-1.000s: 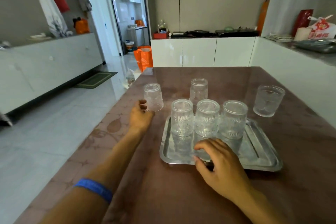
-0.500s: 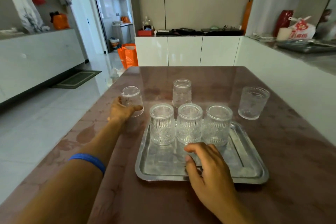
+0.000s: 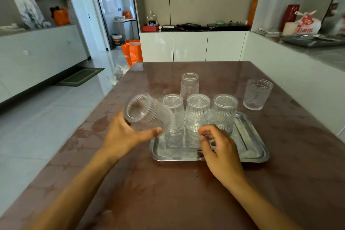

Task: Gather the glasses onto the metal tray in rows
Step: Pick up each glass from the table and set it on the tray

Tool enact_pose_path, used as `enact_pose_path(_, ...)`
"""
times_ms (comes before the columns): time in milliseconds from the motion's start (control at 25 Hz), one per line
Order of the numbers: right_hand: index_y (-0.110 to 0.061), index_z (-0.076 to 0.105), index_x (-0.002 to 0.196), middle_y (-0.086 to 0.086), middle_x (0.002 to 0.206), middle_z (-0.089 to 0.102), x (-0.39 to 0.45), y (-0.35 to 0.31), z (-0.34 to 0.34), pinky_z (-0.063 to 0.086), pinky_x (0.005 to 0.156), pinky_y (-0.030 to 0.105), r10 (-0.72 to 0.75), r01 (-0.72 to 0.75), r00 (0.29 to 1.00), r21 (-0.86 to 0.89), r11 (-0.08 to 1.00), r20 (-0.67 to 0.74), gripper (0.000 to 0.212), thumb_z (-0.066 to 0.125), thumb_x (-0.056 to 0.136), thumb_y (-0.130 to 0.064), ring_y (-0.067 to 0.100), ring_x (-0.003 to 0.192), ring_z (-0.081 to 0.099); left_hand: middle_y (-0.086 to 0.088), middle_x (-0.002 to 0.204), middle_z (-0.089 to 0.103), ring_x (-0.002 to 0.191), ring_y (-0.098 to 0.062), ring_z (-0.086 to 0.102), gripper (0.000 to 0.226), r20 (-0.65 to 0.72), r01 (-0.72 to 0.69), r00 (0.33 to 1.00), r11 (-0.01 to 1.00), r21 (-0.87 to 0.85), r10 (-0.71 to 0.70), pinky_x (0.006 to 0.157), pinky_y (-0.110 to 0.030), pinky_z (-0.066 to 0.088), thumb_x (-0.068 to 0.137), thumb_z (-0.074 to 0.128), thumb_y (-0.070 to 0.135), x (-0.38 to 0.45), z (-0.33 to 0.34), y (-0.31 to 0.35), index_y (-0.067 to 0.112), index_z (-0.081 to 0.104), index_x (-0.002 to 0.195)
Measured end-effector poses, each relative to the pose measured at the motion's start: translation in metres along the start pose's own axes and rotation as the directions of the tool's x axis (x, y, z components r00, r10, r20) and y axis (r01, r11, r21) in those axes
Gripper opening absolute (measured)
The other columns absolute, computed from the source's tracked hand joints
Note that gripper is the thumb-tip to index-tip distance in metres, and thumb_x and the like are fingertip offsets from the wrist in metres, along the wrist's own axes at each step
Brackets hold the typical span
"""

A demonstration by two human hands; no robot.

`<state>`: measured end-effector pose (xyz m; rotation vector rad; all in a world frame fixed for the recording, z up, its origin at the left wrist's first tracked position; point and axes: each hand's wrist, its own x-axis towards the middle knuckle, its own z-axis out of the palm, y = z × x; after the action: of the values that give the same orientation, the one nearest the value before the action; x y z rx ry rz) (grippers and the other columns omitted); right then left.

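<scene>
We work at a glossy reddish-brown table (image 3: 168, 192) with a faint leaf pattern, set in a room of white cabinets, a pale tiled floor and an orange bag (image 3: 132, 51) standing by the doorway beyond. Our left hand (image 3: 123, 134) is closed around a ribbed clear glass (image 3: 147, 113), thumb stretched under it, and holds it tilted in the air with its open mouth turned toward us, just beyond the fingers and over the left end of the metal tray (image 3: 248, 147). Our right hand (image 3: 220, 147) is loosely curled with thumb and forefinger near each other, gripping nothing, and lies at the tray's near rim. Just past its fingertips three ribbed glasses (image 3: 197, 112) stand upside down in a row across the tray's far side. Farther out, two more wait on the bare table: an upturned one (image 3: 189, 85) behind the row and an upright one (image 3: 257, 93) off to the right. Half a second ago the held glass stood on the table to the left of the tray, with our left hand only reaching it; now it is lifted and tipped.
</scene>
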<state>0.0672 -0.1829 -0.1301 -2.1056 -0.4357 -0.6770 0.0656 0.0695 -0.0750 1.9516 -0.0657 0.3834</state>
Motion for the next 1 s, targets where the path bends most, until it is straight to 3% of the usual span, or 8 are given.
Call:
enact_pose_path(160, -0.017, 0.065, 0.097, -0.010, 0.091, 0.065, -0.001, 0.003, -0.003, 0.055, 0.072, 0.034, 0.029, -0.029, 0.999, 0.013, 0.999, -0.012, 0.020, 0.067, 0.088, 0.000, 0.011, 0.087, 0.063, 0.034, 0.102, 0.072, 0.099, 0.012, 0.067, 0.074, 0.159, 0.028, 0.987, 0.999, -0.034, -0.022, 0.081, -0.004, 0.051, 0.042, 0.097, 0.044, -0.016, 0.037, -0.002, 0.039, 0.060, 0.107)
enact_pose_path(280, -0.020, 0.064, 0.097, -0.012, 0.092, 0.065, -0.002, 0.003, -0.004, 0.056, 0.070, 0.031, 0.056, -0.055, 0.998, 0.029, 0.998, -0.015, 0.021, 0.067, 0.088, -0.001, 0.004, 0.088, 0.061, 0.021, 0.109, 0.072, 0.106, -0.002, 0.068, 0.088, 0.149, 0.046, 0.987, 0.997, 0.059, -0.054, 0.098, -0.025, 0.055, 0.041, 0.093, 0.052, -0.017, 0.050, -0.014, 0.034, 0.058, 0.120)
enact_pose_path(480, -0.015, 0.065, 0.097, -0.007, 0.091, 0.067, -0.002, 0.003, -0.004, 0.057, 0.069, 0.036, 0.059, -0.059, 0.998, 0.043, 0.997, -0.006, 0.018, 0.066, 0.088, 0.001, 0.009, 0.085, 0.063, 0.020, 0.111, 0.068, 0.103, -0.007, 0.067, 0.088, 0.161, 0.004, 0.986, 0.965, 0.262, -0.048, 0.105, -0.047, 0.050, 0.045, 0.083, 0.067, -0.010, 0.052, -0.013, 0.034, 0.057, 0.122)
enact_pose_path(600, -0.013, 0.066, 0.099, -0.003, 0.093, 0.069, -0.002, 0.000, -0.006, 0.057, 0.071, 0.036, 0.081, -0.082, 0.997, 0.044, 0.996, 0.019, 0.018, 0.066, 0.089, 0.001, 0.010, 0.085, 0.064, 0.021, 0.115, 0.069, 0.104, 0.000, 0.066, 0.088, 0.268, 0.034, 0.959, 0.973, 0.227, -0.096, 0.100, -0.033, 0.054, 0.049, 0.087, 0.060, -0.010, 0.043, -0.016, 0.037, 0.056, 0.127)
enact_pose_path(680, -0.019, 0.066, 0.098, -0.010, 0.093, 0.069, 0.001, -0.004, -0.019, 0.056, 0.067, 0.026, 0.111, -0.108, 0.994, 0.105, 0.989, -0.024, 0.020, 0.066, 0.089, -0.002, 0.006, 0.082, 0.065, 0.026, 0.109, 0.069, 0.102, 0.007, 0.064, 0.077, 0.304, 0.089, 0.945, 0.990, 0.110, -0.119, 0.088, -0.018, 0.055, 0.051, 0.087, 0.061, -0.010, 0.026, -0.018, 0.047, 0.059, 0.122)
enact_pose_path(840, -0.029, 0.064, 0.096, -0.016, 0.091, 0.070, 0.045, -0.018, -0.059, 0.049, 0.057, 0.011, 0.137, -0.111, 0.982, 0.189, 0.976, -0.133, 0.013, 0.065, 0.089, -0.019, -0.001, 0.078, 0.065, 0.005, 0.114, 0.073, 0.101, -0.019, 0.064, 0.031, -0.050, 0.149, 0.985, 0.966, -0.213, -0.163, 0.090, -0.038, 0.049, 0.090, 0.067, 0.030, 0.029, 0.019, -0.028, 0.028, 0.068, 0.121)
enact_pose_path(920, -0.030, 0.062, 0.104, -0.019, 0.097, 0.067, 0.082, -0.022, -0.065, 0.047, 0.060, 0.010, 0.103, -0.098, 0.993, 0.069, 0.993, -0.060, 0.018, 0.067, 0.089, -0.021, -0.004, 0.081, 0.063, -0.005, 0.128, 0.064, 0.115, -0.022, 0.060, 0.038, -0.063, 0.180, 0.980, 0.979, -0.097, -0.187, 0.101, -0.036, 0.046, 0.099, 0.056, 0.013, 0.052, 0.036, -0.028, 0.015, 0.057, 0.138)
enact_pose_path(1000, -0.027, 0.057, 0.118, -0.014, 0.115, 0.061, 0.122, -0.022, -0.057, 0.047, 0.072, 0.019, 0.102, -0.101, 0.994, -0.058, 0.993, 0.023, 0.033, 0.069, 0.088, -0.025, 0.004, 0.094, 0.060, -0.008, 0.141, 0.058, 0.128, -0.027, 0.056, 0.047, 0.030, 0.210, 0.976, 0.973, 0.094, -0.214, 0.111, -0.041, 0.043, 0.100, 0.055, 0.018, 0.063, 0.057, -0.038, 0.017, 0.047, 0.147)
